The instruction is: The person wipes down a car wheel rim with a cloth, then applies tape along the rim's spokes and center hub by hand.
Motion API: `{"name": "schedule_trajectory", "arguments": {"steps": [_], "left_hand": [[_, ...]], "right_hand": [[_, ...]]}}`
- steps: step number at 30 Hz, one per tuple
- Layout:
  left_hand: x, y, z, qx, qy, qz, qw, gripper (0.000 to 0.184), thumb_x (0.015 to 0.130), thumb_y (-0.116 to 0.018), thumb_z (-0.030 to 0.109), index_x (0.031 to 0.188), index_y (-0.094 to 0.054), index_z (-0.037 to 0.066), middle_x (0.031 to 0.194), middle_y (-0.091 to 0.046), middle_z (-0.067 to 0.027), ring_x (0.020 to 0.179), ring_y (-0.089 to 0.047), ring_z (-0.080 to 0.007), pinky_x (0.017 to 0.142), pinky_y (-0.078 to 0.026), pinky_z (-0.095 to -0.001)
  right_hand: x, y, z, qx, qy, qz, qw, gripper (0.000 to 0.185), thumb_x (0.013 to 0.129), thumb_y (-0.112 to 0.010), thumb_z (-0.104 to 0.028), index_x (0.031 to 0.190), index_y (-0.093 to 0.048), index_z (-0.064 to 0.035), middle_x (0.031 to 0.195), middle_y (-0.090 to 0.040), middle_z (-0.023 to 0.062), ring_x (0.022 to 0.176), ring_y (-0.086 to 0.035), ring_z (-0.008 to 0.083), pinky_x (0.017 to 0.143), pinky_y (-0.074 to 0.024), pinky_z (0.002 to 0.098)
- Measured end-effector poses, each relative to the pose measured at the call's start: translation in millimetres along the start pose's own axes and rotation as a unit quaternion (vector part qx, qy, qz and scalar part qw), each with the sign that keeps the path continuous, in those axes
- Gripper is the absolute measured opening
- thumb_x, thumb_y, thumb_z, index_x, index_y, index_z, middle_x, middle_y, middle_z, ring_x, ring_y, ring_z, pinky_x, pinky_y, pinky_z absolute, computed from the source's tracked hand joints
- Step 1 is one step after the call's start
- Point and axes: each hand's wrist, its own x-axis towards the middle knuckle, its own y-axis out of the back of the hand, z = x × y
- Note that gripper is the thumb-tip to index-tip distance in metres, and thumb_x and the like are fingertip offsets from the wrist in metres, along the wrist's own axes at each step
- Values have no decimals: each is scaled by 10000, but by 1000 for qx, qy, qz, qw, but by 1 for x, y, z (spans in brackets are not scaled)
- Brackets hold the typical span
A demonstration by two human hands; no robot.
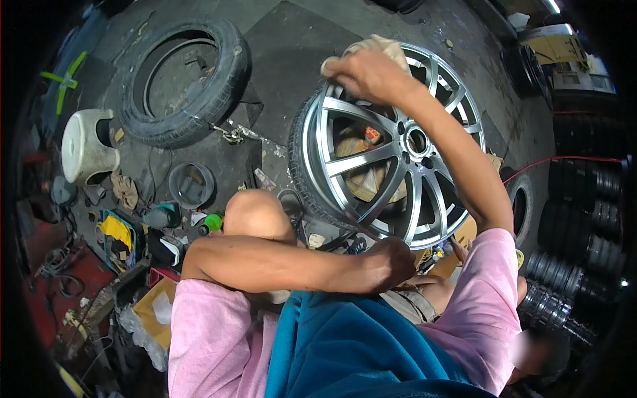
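Observation:
A silver multi-spoke alloy wheel (339, 164) is tilted in front of me, with a tyre (300, 159) showing along its left side. My right hand (373, 74) is closed on a beige cloth (388, 48) at the wheel's upper rim. Across my knee lies my left forearm. My left hand (393, 263) is curled at the near edge of the wheel and appears to grip it, though its fingertips are hidden. Through the spokes shows something yellowish with a red label (371, 136).
A loose tyre (229, 99) lies flat at the upper left, near a white stool (83, 146). A clear bucket (191, 186), a green bottle (211, 224) and a tool tray (123, 239) sit left of my knee. Stacked tyres (564, 225) line the right side, by a red hose (531, 166).

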Motion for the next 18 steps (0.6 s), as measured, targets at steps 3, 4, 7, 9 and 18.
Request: {"name": "schedule_trajectory", "arguments": {"steps": [3, 4, 7, 9, 18], "left_hand": [[-12, -9, -10, -40, -72, 203, 976, 109, 765, -720, 152, 732, -742, 50, 730, -711, -140, 727, -724, -294, 592, -529, -399], [-11, -7, -10, -64, -64, 136, 987, 143, 815, -680, 121, 855, -725, -9, 820, -703, -146, 803, -709, -302, 668, -535, -398], [-5, -8, -6, -101, -38, 30, 994, 226, 893, -613, 105, 1007, -690, -75, 908, -677, -161, 906, -686, -317, 768, -537, -404], [-7, -14, -8, -111, -13, -4, 994, 247, 920, -586, 119, 1036, -672, -81, 907, -659, -170, 933, -678, -324, 793, -534, -411], [-20, -31, -17, -177, -109, 174, 963, 176, 923, -518, 138, 866, -574, -19, 956, -567, -181, 953, -563, -333, 861, -421, -442]], "right_hand": [[-1, 3, -22, 36, 48, -72, 996, 192, 937, -644, -197, 1111, -724, -184, 837, -740, 132, 821, -714, 373, 769, -561, 501], [-1, 2, -13, 27, 42, -45, 998, 195, 938, -644, -199, 1116, -721, -185, 859, -745, 122, 838, -716, 366, 774, -568, 493], [3, 1, 21, -30, -17, -16, 999, 211, 932, -655, -197, 1130, -726, -195, 902, -751, 93, 888, -723, 333, 789, -585, 469], [-3, -1, 23, -19, 26, 7, 999, 223, 930, -659, -193, 1143, -723, -188, 874, -742, 115, 853, -725, 335, 752, -580, 475], [-48, 20, -73, 50, 142, -158, 976, 219, 862, -630, -95, 1063, -707, -136, 803, -709, 137, 729, -732, 332, 651, -582, 462]]}}
